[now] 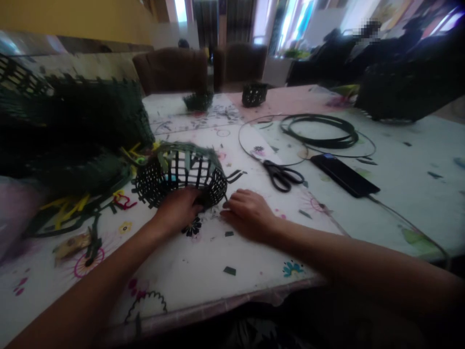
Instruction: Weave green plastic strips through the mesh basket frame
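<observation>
A round, dark green woven basket (145, 184) with an open lattice rests on the patterned tablecloth, left of the centre. My left hand (179, 208) grips its near rim, fingers inside and out of sight. Just right of the basket is my right hand (249, 213), its fingers curled together near a thin strip end at the rim; whether they pinch that strip is too small to tell. Loose strip ends stick out from the basket's right side. Black-handled scissors (281, 175) lie to the right, beyond my right hand.
Large dark woven baskets (98, 111) crowd the left, beside yellow and green strips (72, 208). A strip coil (319, 131) and a phone (345, 175) with a cable lie right. Two small baskets (254, 94) (198, 101) stand farther back. People sit at the back right.
</observation>
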Available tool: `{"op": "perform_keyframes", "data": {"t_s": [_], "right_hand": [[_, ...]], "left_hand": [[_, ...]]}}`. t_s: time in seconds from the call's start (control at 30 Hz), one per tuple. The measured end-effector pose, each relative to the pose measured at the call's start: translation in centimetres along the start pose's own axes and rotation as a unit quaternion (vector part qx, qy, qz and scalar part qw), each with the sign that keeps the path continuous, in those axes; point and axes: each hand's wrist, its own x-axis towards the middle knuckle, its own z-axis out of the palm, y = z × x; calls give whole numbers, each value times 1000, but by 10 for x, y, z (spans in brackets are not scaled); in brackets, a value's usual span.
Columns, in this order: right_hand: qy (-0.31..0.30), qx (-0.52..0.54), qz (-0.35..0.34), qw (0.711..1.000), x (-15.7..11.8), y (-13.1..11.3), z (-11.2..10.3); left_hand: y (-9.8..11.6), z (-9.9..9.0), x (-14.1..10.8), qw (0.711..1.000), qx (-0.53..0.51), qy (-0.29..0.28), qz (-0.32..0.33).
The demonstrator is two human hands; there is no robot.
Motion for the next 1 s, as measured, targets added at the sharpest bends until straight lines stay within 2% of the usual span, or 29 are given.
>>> {"op": "perform_keyframes", "data": {"t_s": [0.1, 0.2, 0.3, 0.43, 0.53, 0.77, 0.9, 1.0], "right_hand": [[11, -36, -81, 996, -4, -7, 1], [-13, -54, -105, 993, -3, -16, 1], [-70, -73, -91, 991, 4, -27, 3], [-128, -86, -25, 988, 17, -35, 12], [-132, -76, 11, 988, 21, -35, 17], [-141, -66, 19, 988, 19, -33, 16], [-163, -58, 14, 985, 20, -33, 11], [-176, -65, 38, 982, 20, -32, 10]], "left_hand": [[-1, -1, 5, 1000, -5, -22, 0], [-5, 1, 9, 999, -40, -25, -13], [-9, 3, 12, 996, -83, -36, -10], [-11, 3, 14, 993, -116, -35, -7], [-13, 4, 14, 988, -151, -32, -13], [-5, 6, 11, 979, -194, -56, -39], [5, 6, 4, 975, -207, -34, -74], [5, 11, 1, 965, -244, -22, -91]]}}
